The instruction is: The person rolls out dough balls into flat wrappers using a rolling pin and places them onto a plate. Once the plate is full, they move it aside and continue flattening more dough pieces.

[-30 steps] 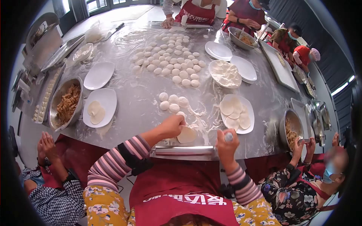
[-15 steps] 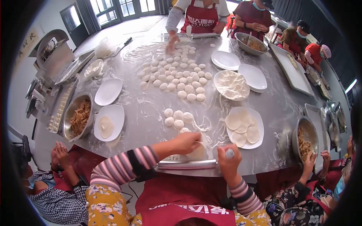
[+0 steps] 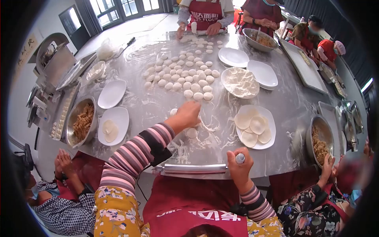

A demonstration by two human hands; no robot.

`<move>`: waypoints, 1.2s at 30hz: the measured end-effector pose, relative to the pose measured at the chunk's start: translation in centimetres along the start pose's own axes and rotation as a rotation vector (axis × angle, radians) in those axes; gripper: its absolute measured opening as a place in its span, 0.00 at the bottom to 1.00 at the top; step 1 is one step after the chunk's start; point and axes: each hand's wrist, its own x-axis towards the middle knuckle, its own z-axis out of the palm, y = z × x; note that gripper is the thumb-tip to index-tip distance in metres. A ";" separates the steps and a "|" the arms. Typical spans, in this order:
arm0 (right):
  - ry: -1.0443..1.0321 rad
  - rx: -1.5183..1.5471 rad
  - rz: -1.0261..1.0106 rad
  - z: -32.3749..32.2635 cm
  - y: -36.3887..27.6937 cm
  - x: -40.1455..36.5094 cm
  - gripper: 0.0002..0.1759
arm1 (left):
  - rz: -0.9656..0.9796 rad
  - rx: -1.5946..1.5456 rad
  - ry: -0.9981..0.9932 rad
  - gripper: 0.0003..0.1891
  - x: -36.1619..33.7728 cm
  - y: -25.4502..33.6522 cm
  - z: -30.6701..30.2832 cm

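My left hand is stretched forward over the small group of floured dough pieces. Its fingers curl downward, and whatever they hold is hidden beneath the hand. At the table's near edge, my right hand is wrapped round one handle of a metal rolling pin, whose roller lies across in front of my apron. Bare steel shows beside the roller. Thin round dough wrappers overlap on a white square plate ahead of my right hand.
Many dough pieces cover the table's middle, beside a heaped flour bowl. Filling bowls stand at both sides. White plates lie around. Co-workers stand opposite and sit close on both sides.
My left hand has moved from beside the roller forward to the dough pieces. The wrapper near the roller is gone, and another lies on top in the right plate. The opposite co-worker's hand has drawn back.
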 end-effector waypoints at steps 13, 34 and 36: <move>-0.008 -0.014 0.009 4.5 2.0 5.5 0.11 | -0.192 -0.611 -0.327 0.08 -7.1 3.6 0.4; 0.068 -0.130 -0.081 5.8 4.0 6.4 0.12 | -0.168 -0.570 -0.233 0.05 -9.0 4.5 -0.2; 0.067 -0.125 -0.053 5.9 4.4 6.4 0.12 | -0.060 -0.545 -0.147 0.05 -8.5 3.7 0.8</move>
